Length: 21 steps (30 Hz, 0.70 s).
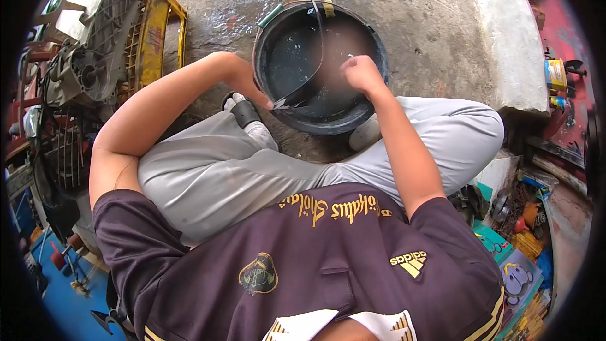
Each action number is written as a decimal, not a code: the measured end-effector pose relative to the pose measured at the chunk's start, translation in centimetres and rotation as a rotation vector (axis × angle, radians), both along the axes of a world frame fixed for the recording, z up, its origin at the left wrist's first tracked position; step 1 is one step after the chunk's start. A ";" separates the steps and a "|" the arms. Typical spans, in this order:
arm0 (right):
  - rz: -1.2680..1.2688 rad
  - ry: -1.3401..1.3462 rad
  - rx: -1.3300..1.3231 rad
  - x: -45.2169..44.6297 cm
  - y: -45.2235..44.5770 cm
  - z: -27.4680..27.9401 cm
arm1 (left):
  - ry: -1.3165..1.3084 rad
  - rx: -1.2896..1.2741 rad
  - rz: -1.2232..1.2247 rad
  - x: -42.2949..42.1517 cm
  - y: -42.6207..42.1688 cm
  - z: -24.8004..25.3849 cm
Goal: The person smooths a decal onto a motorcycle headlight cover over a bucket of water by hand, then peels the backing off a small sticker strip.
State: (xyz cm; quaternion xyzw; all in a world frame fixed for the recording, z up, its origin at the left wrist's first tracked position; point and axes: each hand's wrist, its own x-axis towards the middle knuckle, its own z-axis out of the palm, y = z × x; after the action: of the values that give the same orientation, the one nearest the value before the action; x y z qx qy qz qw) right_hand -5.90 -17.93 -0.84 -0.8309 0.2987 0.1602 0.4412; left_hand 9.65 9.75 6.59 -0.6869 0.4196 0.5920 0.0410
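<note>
A round black basin [260, 63] of water stands on the floor between my feet. A dark, flat rubber-like strip [322, 41] hangs over its far rim and curves down through the water toward the near left side. My left hand [245, 82] is at the left rim, its fingertips pinching the near end of this strip; part of the hand is hidden behind the rim. Above the right half of the water is my right hand [363, 74], fingers curled in. Whatever it may hold is hidden, and the area beside it is blurred.
To the left stand a metal engine casing [104, 57] and a yellow crate [153, 35]. Wet concrete [221, 0] lies around the basin. At the right are a raised concrete ledge [505, 50], a small yellow can [555, 74] and cluttered parts [527, 215].
</note>
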 end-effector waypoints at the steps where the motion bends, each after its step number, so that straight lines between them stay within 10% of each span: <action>1: 0.078 0.053 -0.181 -0.1 -0.3 -1.3 | 0.006 0.008 -0.001 0.1 0.0 -0.2; 8: 0.716 0.491 -0.485 -0.6 1.8 -8.7 | 0.039 -0.002 -0.001 0.5 0.1 -0.7; 13: 0.158 0.494 0.765 -0.7 -0.2 -4.4 | 0.028 0.006 -0.022 0.3 -0.2 -0.8; 21: 0.508 0.089 0.788 1.7 6.4 6.8 | 0.034 0.059 -0.051 0.2 -1.0 -0.4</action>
State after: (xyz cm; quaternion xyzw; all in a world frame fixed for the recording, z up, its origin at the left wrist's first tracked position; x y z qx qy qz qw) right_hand -4.23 -11.57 5.98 -0.6391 0.0212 0.3997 0.6568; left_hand 9.84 8.77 6.20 -0.6644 0.4198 0.6145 0.0691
